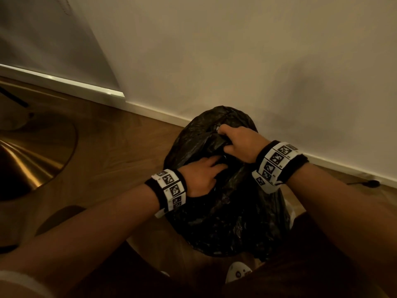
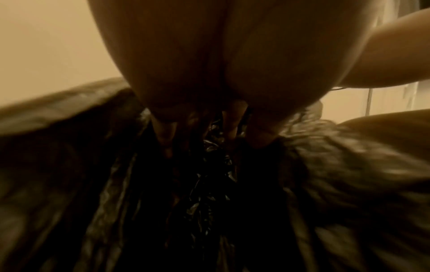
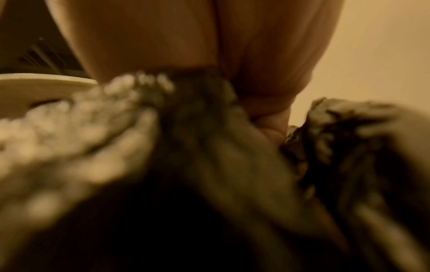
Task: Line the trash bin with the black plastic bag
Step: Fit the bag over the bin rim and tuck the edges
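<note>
The black plastic bag (image 1: pixel 225 211) stands crumpled and bulging on the floor against the wall, and the trash bin beneath it is hidden. My left hand (image 1: pixel 214 168) lies on the bag's top with its fingers stretched out into a fold. The left wrist view shows those fingers (image 2: pixel 165 132) pointing down into the dark gap of the bag (image 2: pixel 93 165). Just beyond it, my right hand (image 1: pixel 227 140) is curled and grips a bunched fold of the bag's upper edge. The right wrist view is blurred, with bag plastic (image 3: pixel 209 147) gathered under the palm.
A pale wall (image 1: pixel 236 61) with a white baseboard (image 1: pixel 150 112) runs right behind the bag. A round brass base (image 1: pixel 28 160) sits on the wood floor at the left. A small white device (image 1: pixel 236 274) lies near my legs, and a black cable end (image 1: pixel 371 183) at the right.
</note>
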`<action>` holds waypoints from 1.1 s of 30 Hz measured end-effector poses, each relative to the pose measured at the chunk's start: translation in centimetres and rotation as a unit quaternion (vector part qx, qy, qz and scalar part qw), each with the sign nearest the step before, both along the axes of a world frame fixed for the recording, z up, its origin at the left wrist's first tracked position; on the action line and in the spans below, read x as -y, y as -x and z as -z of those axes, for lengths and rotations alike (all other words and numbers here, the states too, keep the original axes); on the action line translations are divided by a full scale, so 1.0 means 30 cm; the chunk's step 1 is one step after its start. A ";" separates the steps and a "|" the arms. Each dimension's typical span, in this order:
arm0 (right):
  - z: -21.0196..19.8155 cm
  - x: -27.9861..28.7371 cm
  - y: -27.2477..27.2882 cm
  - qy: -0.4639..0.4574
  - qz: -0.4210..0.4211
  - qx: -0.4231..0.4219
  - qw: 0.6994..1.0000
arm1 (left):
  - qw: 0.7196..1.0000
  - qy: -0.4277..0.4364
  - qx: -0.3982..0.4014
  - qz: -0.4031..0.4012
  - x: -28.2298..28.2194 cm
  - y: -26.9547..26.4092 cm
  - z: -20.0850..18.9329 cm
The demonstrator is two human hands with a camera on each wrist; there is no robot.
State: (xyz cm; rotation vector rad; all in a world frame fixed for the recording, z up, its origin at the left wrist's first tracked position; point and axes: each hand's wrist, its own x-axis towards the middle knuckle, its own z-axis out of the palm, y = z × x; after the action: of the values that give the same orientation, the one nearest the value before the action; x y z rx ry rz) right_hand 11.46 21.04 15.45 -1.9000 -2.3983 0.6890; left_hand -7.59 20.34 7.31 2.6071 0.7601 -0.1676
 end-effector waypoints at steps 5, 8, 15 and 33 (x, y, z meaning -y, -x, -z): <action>-0.015 0.041 0.030 -0.028 -0.032 -0.042 0.998 | 0.983 0.085 -0.159 -0.041 -0.035 -0.028 0.020; -0.029 0.060 0.038 -0.046 -0.053 -0.033 0.997 | 0.982 0.072 -0.172 -0.032 -0.015 -0.014 0.049; 0.013 0.036 -0.056 -0.030 0.060 -0.046 0.997 | 0.993 0.100 0.034 -0.058 0.014 0.117 -0.116; 0.055 0.073 -0.077 -0.037 0.160 -0.024 0.986 | 0.805 0.287 0.209 -0.474 -0.083 0.309 0.030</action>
State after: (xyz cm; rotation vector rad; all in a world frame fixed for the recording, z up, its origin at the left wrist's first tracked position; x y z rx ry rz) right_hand 13.77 18.84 13.79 -2.1381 -1.9909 0.6068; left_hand -16.86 22.84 6.39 1.3831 1.4454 0.4015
